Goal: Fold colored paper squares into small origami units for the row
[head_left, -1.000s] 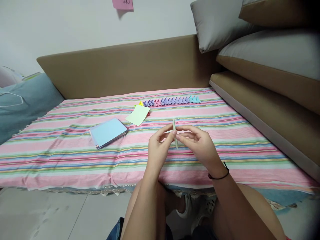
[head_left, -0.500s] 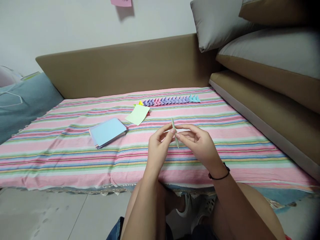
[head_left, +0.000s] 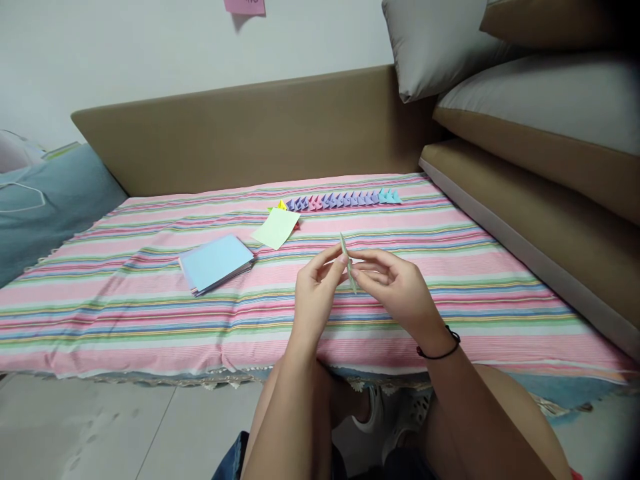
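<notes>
Between my two hands a pale green piece of folded paper [head_left: 354,284] is held up above the striped cloth, seen nearly edge-on. My left hand [head_left: 319,275] pinches it from the left, thumb in front and fingers behind. From the right, my right hand [head_left: 393,280] grips it between thumb and forefinger; a dark cord bracelet [head_left: 439,352] is on that wrist. Past my hands lies a flat pale green sheet [head_left: 277,229], partly covering small red and yellow folded pieces. A row of folded paper pieces [head_left: 343,200] in purple, pink and blue stretches behind it.
To the left, a stack of paper with a light blue top sheet [head_left: 217,262] rests on the striped cloth [head_left: 150,317]. A brown backrest [head_left: 260,137] stands at the back. Grey and brown cushions [head_left: 540,113] are piled on the right. A pink note [head_left: 245,6] hangs on the wall.
The folded paper in my hands has shifted and tipped very slightly to the left. Both hands keep their grip, and the other things lie as before.
</notes>
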### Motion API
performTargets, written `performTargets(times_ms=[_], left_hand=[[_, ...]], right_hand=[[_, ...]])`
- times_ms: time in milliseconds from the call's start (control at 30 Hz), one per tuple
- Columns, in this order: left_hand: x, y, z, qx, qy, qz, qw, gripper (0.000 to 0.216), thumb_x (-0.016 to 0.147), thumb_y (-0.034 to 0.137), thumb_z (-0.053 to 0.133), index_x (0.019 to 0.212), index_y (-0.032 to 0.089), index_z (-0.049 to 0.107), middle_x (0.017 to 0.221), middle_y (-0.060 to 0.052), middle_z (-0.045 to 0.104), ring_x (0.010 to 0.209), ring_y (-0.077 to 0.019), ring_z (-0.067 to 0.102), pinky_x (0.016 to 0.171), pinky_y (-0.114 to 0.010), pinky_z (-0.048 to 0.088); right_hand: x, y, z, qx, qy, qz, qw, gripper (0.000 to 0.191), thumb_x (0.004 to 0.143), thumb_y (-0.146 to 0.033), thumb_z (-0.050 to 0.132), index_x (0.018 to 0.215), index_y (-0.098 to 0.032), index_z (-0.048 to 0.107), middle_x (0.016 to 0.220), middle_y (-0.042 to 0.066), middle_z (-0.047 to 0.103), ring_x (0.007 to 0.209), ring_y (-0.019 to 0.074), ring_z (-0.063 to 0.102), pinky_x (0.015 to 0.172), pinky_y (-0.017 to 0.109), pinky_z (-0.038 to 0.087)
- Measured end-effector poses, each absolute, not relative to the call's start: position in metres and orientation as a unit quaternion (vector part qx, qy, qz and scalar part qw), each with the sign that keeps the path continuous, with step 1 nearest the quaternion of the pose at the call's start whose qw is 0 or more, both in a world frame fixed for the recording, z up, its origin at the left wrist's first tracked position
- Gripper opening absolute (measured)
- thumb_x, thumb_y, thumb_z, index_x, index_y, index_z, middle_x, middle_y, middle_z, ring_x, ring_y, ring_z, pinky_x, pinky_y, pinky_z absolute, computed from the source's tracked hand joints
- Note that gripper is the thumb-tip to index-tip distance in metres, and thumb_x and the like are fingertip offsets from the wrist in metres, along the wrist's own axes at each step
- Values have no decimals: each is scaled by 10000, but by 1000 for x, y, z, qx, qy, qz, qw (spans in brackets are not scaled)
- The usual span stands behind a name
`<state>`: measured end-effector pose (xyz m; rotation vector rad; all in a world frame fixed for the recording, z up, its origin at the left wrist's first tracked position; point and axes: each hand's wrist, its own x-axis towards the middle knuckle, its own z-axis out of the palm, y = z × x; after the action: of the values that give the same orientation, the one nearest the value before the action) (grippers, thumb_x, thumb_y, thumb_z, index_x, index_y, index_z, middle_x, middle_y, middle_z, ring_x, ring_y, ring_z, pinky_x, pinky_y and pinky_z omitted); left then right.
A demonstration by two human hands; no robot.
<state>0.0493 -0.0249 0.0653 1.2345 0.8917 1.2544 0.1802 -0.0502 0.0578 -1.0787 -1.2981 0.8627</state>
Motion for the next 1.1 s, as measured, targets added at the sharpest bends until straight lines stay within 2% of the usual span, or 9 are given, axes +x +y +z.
performTargets(times_ms=[167, 400, 600, 933, 1100], left_hand=[[51, -24, 59, 579, 376, 530, 492, 333, 820, 373, 621, 1112, 220, 671, 1153, -65, 677, 1047, -224, 635, 868, -334, 539], [51, -25, 57, 598, 395, 541, 440, 282, 858, 360, 564, 1074, 217, 674, 1113, -63, 683, 986, -212, 658, 845, -341, 554], [52, -28, 63, 602, 380, 543, 446, 300, 787, 315, 661, 1056, 184, 665, 1100, -76, 687, 976, -224, 669, 786, -292, 571], [52, -28, 64, 630, 366, 524, 440, 304, 847, 305, 573, 1123, 209, 658, 1151, -58, 676, 1004, -215, 656, 738, -258, 566], [56, -32, 66, 646, 372, 531, 402, 262, 841, 237, 559, 1085, 198, 644, 1102, -62, 683, 952, -192, 670, 737, -238, 555]], right_hand=[[174, -54, 60, -494, -591, 287, 569, 301, 765, -161, 606, 1062, -195, 644, 1005, 47, 712, 934, 214, 693, 851, 338, 580], [170, -54, 60, -520, -617, 193, 559, 305, 791, -92, 489, 1037, -198, 633, 962, 43, 715, 884, 195, 699, 815, 321, 583], [168, -57, 64, -514, -667, 111, 527, 252, 812, -123, 517, 1020, -202, 635, 956, 36, 722, 888, 201, 691, 809, 329, 556], [170, -57, 63, -542, -660, 59, 516, 272, 801, -99, 473, 992, -202, 637, 861, 30, 720, 777, 200, 684, 737, 316, 546], [164, -57, 61, -559, -626, 64, 540, 231, 823, -148, 515, 1029, -192, 609, 941, 65, 701, 814, 211, 684, 730, 336, 559]])
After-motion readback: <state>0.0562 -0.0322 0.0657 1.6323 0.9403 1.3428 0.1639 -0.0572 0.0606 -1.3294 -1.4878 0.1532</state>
